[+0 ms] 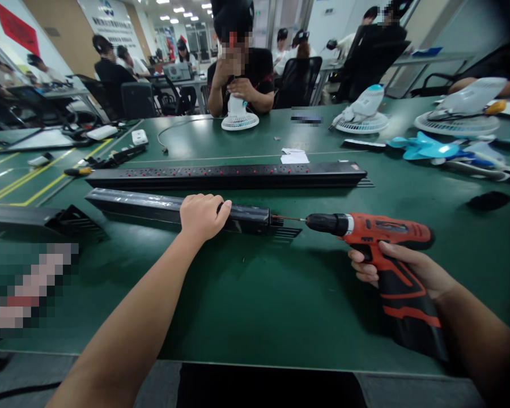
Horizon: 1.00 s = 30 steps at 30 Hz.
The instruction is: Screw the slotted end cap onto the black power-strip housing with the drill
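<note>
My left hand [204,217] is wrapped over a long black power strip [140,207] lying on the green table, near the strip's right end. In my right hand [420,269] is an orange and black cordless drill [386,229], gripped by its handle and pointing left. A long thin bit runs from its chuck to the end of the strip; whether the tip sits on a screw is too small to tell. Black prongs or slats [287,233] stick out at that end. Behind it lies a second black power strip [238,173] with a row of sockets and red dots.
A screwdriver [77,171] and another black bar [21,218] lie to the left. Across the table a person [255,73] handles a white fan [240,120]. More fan parts [361,116], blue blades [427,148] and white paper [294,157] are at the back. Other people sit behind.
</note>
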Motion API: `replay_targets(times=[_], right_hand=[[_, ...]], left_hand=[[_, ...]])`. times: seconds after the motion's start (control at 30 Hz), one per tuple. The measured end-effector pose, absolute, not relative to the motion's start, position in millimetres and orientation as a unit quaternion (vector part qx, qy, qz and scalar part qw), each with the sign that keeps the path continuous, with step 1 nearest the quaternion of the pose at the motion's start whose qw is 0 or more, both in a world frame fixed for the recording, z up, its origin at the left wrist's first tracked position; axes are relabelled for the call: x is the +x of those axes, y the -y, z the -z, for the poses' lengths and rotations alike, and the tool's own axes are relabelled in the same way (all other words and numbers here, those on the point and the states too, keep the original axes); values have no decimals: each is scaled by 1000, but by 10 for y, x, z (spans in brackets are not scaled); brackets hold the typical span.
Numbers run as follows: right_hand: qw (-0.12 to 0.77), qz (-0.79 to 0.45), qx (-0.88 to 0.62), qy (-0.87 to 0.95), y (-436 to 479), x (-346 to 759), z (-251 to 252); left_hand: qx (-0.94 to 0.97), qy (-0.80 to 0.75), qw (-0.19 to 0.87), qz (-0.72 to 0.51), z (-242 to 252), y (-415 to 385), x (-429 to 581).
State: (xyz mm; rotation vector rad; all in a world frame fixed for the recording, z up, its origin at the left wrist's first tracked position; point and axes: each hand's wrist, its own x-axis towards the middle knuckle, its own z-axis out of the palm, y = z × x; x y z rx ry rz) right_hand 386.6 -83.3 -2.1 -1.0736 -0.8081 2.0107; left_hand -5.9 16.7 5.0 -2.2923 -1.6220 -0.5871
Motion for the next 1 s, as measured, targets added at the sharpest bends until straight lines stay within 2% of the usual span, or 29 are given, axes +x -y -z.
replay_targets(times=[0.37, 0.67, 1.0], right_hand=[[382, -758, -433, 304, 840, 3895, 76], [354, -773, -433, 300, 841, 3855, -12], [367, -772, -429, 293, 847, 3853, -6]], left_hand=[[-792, 561, 123, 206, -53, -167, -59], [-793, 559, 128, 205, -54, -166, -60], [-792, 561, 131, 203, -54, -168, -55]])
